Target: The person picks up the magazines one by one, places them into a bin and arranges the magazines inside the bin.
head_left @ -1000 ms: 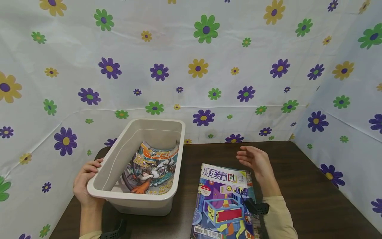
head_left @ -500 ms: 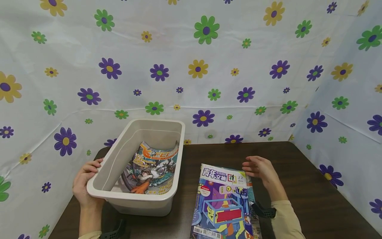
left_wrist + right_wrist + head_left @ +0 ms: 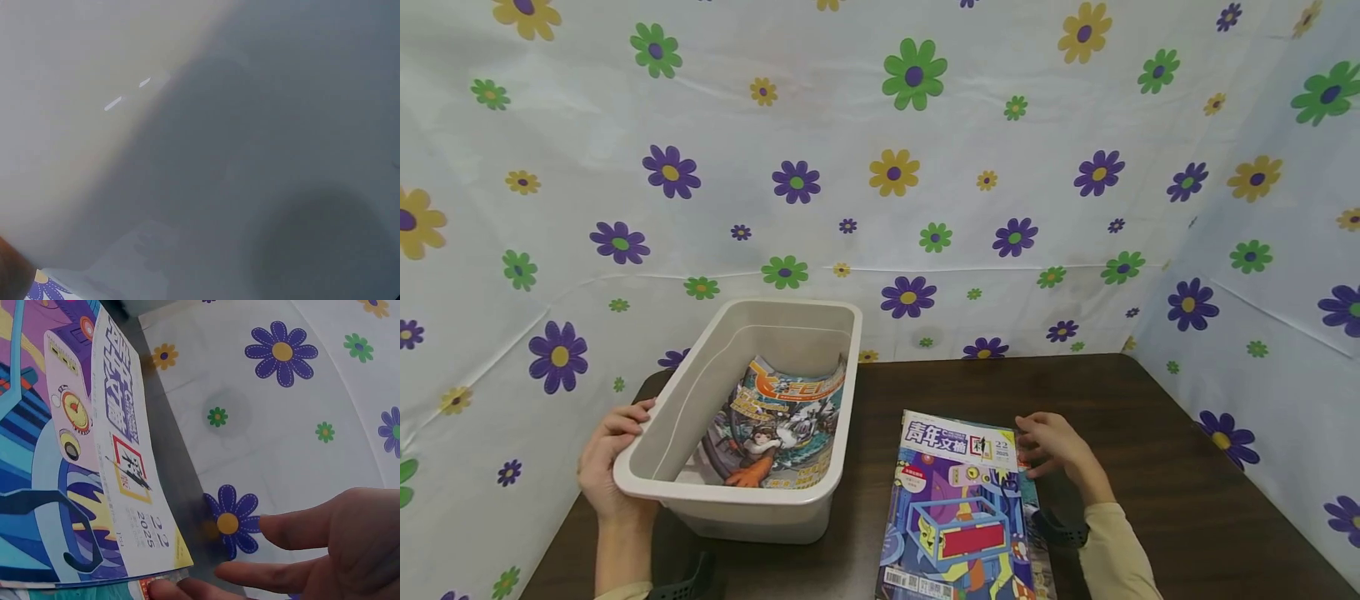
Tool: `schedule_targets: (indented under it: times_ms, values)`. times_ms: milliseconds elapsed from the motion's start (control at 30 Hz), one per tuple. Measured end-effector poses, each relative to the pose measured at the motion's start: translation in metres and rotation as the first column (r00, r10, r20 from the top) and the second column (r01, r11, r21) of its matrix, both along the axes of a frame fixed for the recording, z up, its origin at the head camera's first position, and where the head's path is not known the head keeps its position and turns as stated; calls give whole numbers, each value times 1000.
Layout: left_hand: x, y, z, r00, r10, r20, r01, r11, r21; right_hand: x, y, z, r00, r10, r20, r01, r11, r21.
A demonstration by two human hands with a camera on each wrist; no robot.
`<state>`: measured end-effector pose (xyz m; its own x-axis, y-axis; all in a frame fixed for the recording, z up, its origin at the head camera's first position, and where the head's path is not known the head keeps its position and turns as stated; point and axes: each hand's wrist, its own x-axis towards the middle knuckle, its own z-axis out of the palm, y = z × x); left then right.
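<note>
Right hand (image 3: 1058, 447) is now down at the far right corner of the upper magazine (image 3: 951, 500).

The upper magazine lies flat on the bench (image 3: 1157, 467), a lower magazine (image 3: 1040, 546) peeking out along its right edge; over the last second the hand has dropped from above and beyond that corner to beside it, thumb and fingers apart, with fingertips by the lower magazine's corner, though whether they touch is unclear. That puts the pair within grasp, but nothing is picked up yet. To the left, the bin (image 3: 730, 492) stands unmoved, another magazine (image 3: 782, 433) bowed inside, while the left hand (image 3: 610, 462) keeps hold of its rim. Flowered cloth (image 3: 820, 108) hangs behind.
</note>
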<state>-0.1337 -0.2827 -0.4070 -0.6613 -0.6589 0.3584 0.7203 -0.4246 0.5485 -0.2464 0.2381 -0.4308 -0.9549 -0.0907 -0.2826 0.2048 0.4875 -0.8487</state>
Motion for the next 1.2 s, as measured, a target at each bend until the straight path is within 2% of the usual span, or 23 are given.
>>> schedule_targets:
  times_ms: [133, 233, 333, 467, 533, 600, 700, 867, 1067, 1200]
  values:
    - [-1, -1, 0, 999, 34, 35, -34, 999, -4, 2, -2, -3, 1000, 15, 24, -16, 1000, 26]
    - [0, -1, 0, 999, 28, 22, -28, 1000, 0, 2, -3, -8, 998, 22, 60, -25, 999, 44]
    - [1, 0, 1, 1000, -4, -12, 4, 1000, 18, 1, -4, -13, 996, 39, 82, -43, 997, 57]
    - [1, 1, 1, 999, -24, -46, 25, 999, 23, 0, -6, -17, 995, 80, 55, -84, 993, 83]
    - [0, 1, 0, 1000, 3, -29, -3, 1000, -3, 0, -7, -16, 995, 92, 37, -95, 990, 99]
    - [-1, 0, -1, 999, 2, -37, -2, 1000, 4, 0, -8, -13, 992, 127, 22, -128, 986, 104]
    - [-2, 0, -2, 999, 15, -29, -15, 1000, 8, 1, -10, -9, 980, 199, 25, -200, 979, 42]
    - [-2, 0, -2, 1000, 26, -9, -26, 1000, 15, 3, -11, -7, 941, 335, 51, -326, 935, -137]
    - [-2, 0, -1, 1000, 17, -11, -16, 1000, 10, 0, -10, -11, 900, 431, 61, -399, 873, -279]
    - [-2, -1, -1, 1000, 22, 10, -22, 1000, 4, -5, -7, -12, 873, 485, 47, -432, 816, -383]
